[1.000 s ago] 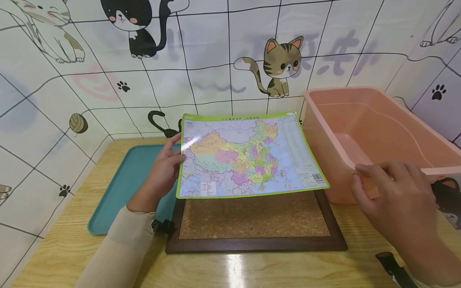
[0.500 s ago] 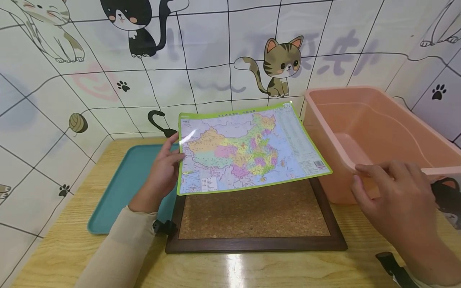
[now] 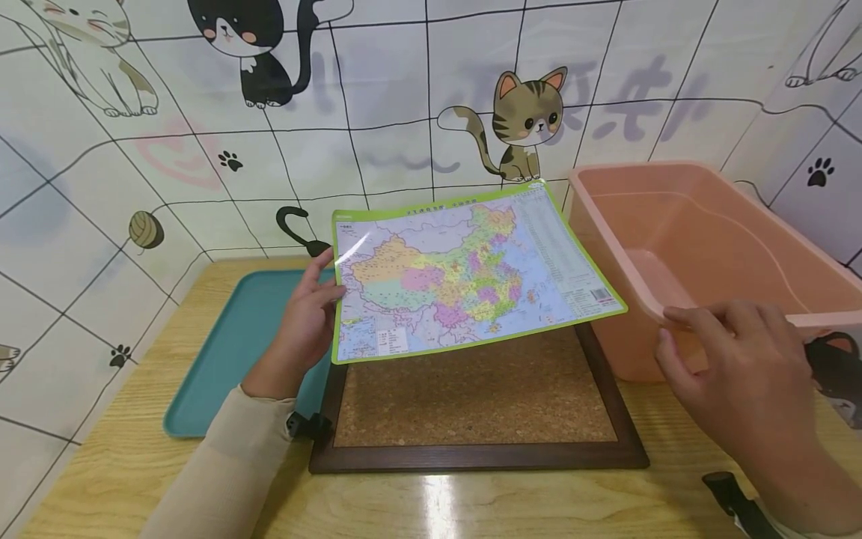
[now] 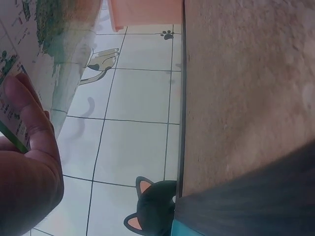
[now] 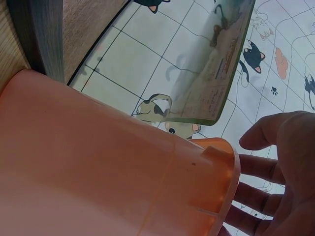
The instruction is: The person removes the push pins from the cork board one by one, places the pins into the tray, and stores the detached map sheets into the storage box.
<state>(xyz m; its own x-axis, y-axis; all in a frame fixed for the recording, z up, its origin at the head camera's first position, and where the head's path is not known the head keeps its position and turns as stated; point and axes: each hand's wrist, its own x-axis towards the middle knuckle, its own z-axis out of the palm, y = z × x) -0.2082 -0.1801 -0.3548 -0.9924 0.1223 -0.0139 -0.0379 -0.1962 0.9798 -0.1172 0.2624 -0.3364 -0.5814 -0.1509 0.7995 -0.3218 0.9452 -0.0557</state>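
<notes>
My left hand (image 3: 303, 322) holds a glossy, green-edged map (image 3: 431, 277) by its left edge, pinching it between thumb and fingers. The map hangs in the air, tilted with its right side higher, over a brown-framed corkboard (image 3: 471, 412) lying on the table. In the left wrist view, the thumb (image 4: 37, 118) lies on the map near its edge. My right hand (image 3: 747, 374) rests with loose fingers at the near left rim of a pink basin (image 3: 646, 284). The right wrist view shows its fingers (image 5: 261, 167) at the rim and the thumb apart from it.
A teal tray (image 3: 222, 359) lies left of the corkboard, partly behind my left arm. The wooden table (image 3: 539, 505) ends at a white wall (image 3: 390, 67) with cat drawings. The basin stands close to the corkboard's right side.
The map's right side has swung upward and slightly right, showing more of the corkboard's top right frame. My left hand has barely shifted. The right hand stays at the basin.
</notes>
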